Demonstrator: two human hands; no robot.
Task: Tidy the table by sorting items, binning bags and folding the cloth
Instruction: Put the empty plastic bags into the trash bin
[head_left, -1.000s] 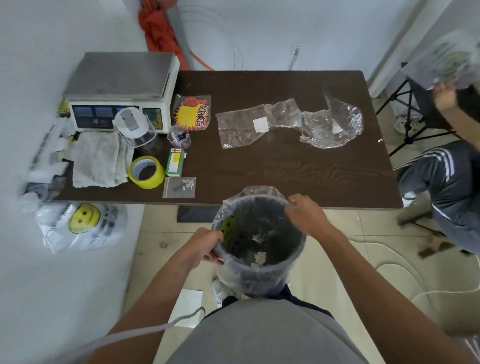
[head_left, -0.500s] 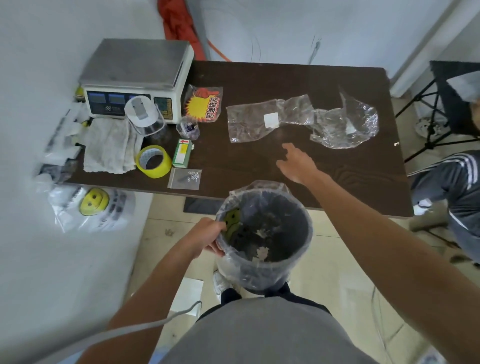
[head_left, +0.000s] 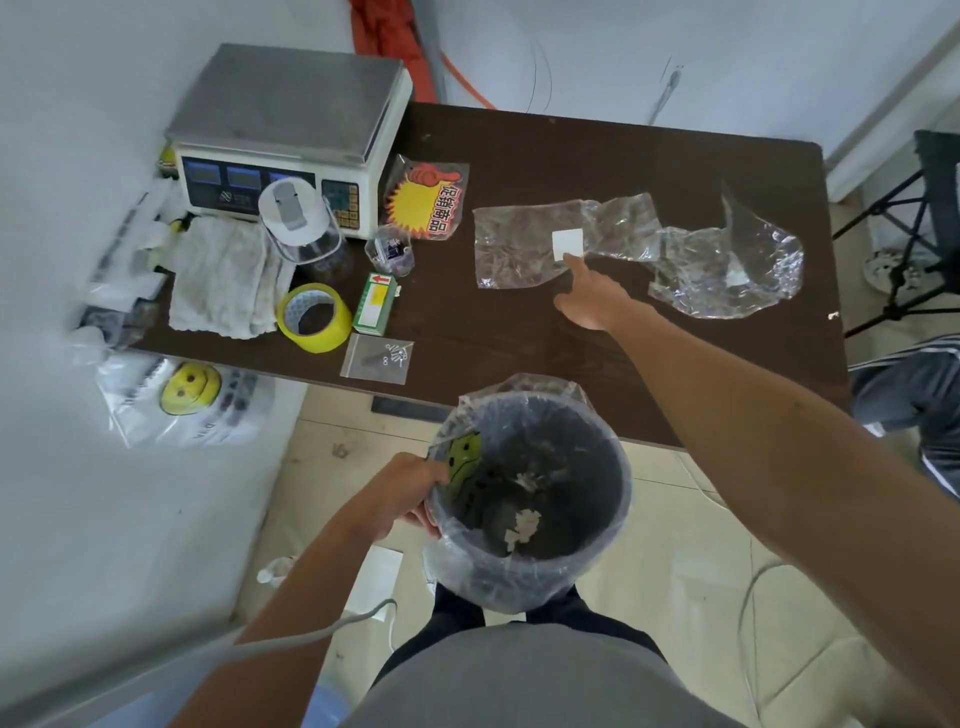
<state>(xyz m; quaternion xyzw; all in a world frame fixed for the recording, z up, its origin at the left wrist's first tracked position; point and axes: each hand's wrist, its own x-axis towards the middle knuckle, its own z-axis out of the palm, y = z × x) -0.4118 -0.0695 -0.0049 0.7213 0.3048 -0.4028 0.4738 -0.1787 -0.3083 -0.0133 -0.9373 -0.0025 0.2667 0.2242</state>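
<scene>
My left hand grips the rim of a dark bin lined with a clear bag, held in front of me below the table edge. My right hand reaches over the dark table, fingers apart, its fingertips at the lower right corner of a flat clear bag with a white label. A crumpled clear bag lies to the right of it. A white cloth lies bunched at the table's left end.
A weighing scale stands at the back left. Near it are a clear jar, a yellow tape roll, a green box, a small zip bag and an orange promo bag. A tripod stands right.
My right hand left the bin rim and reached forward across the table to the flat clear bag. My left hand kept its grip on the bin.
</scene>
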